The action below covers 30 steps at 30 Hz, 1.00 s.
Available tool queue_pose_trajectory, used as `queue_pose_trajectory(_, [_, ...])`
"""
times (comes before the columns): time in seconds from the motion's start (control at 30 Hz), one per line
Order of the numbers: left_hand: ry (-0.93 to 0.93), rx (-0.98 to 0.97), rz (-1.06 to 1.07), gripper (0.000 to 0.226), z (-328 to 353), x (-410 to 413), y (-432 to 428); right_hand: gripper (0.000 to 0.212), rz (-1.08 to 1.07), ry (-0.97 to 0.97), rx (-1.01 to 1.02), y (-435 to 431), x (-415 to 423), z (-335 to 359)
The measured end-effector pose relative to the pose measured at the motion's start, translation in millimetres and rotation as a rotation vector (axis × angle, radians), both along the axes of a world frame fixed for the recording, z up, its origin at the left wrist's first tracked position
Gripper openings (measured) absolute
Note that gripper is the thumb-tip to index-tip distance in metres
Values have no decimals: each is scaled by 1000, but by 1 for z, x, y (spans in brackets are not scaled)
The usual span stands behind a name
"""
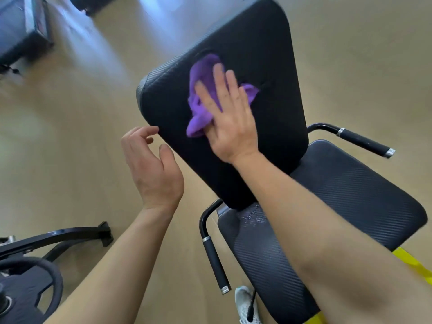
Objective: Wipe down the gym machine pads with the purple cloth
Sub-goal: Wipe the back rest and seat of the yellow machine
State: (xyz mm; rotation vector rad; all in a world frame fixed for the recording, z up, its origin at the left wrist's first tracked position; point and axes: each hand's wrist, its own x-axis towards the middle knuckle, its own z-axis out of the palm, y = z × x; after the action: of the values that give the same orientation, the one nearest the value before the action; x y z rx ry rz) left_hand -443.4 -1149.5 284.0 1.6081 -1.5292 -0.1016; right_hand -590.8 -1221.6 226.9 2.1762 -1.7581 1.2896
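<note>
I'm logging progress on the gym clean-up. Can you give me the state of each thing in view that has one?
purple cloth: bunched, pressed flat against the back pad.
right hand: open, fingers spread over the cloth.
left hand: open, empty, beside the pad's edge.
back pad: tilted, being wiped.
seat pad: speckled with droplets near its back edge, not being wiped.
</note>
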Motion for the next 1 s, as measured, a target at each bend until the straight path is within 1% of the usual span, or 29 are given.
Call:
queue_pose_trajectory(0.03, [19,13,9,32,0,-1,1,62,-98,-96,73,-15,-20,6])
queue_pose_trajectory(0.07, [40,31,27,31,-1,-2,2,63,-183,-233,142,-28,-38,12])
queue_pose_trajectory(0.13, [88,85,68,29,-5,-3,7,63,-271,-556,217,-43,-66,17])
queue_pose_trajectory(0.17, [105,116,84,29,-9,-4,10,64,-289,-652,230,-44,-71,16])
queue_pose_trajectory(0.2, [113,145,98,29,-12,-4,13,66,-308,-688,244,-41,-69,13])
queue_pose_trajectory(0.27, [123,191,122,29,-21,-1,20,66,-319,-632,225,-22,-48,-3])
queue_pose_trajectory(0.33, [133,237,128,29,-30,3,29,67,-292,-499,216,11,-14,-29])
queue_pose_trajectory(0.43, [122,283,105,23,-40,8,39,72,-151,-212,280,71,51,-67])
queue_pose_trajectory(0.5, [119,358,73,16,-45,9,43,82,-81,-111,306,99,86,-82])
queue_pose_trajectory(0.57, [132,467,47,14,-48,9,44,90,-113,-127,330,101,97,-83])
queue_pose_trajectory(0.63, [173,535,49,14,-50,7,45,93,-113,-132,358,91,85,-76])
queue_pose_trajectory(0.67, [196,552,55,14,-51,6,46,89,-82,-130,344,84,74,-71])
queue_pose_trajectory(0.73, [212,587,21,19,-54,-2,49,78,-42,-189,275,64,46,-58])
queue_pose_trajectory(0.77, [195,630,-37,21,-58,-9,52,72,-71,-246,229,50,29,-52])
queue_pose_trajectory(0.83, [128,760,-236,23,-71,-24,65,66,-174,-382,161,21,-7,-44])
queue_pose_trajectory(0.9, [87,852,-404,24,-88,-37,80,66,-223,-437,171,1,-37,-47])
queue_pose_trajectory(0.93, [86,886,-428,23,-97,-41,86,68,-237,-439,203,-3,-49,-55])
queue_pose_trajectory(1.0, [135,934,-394,24,-111,-43,93,71,-284,-490,262,-1,-61,-75])
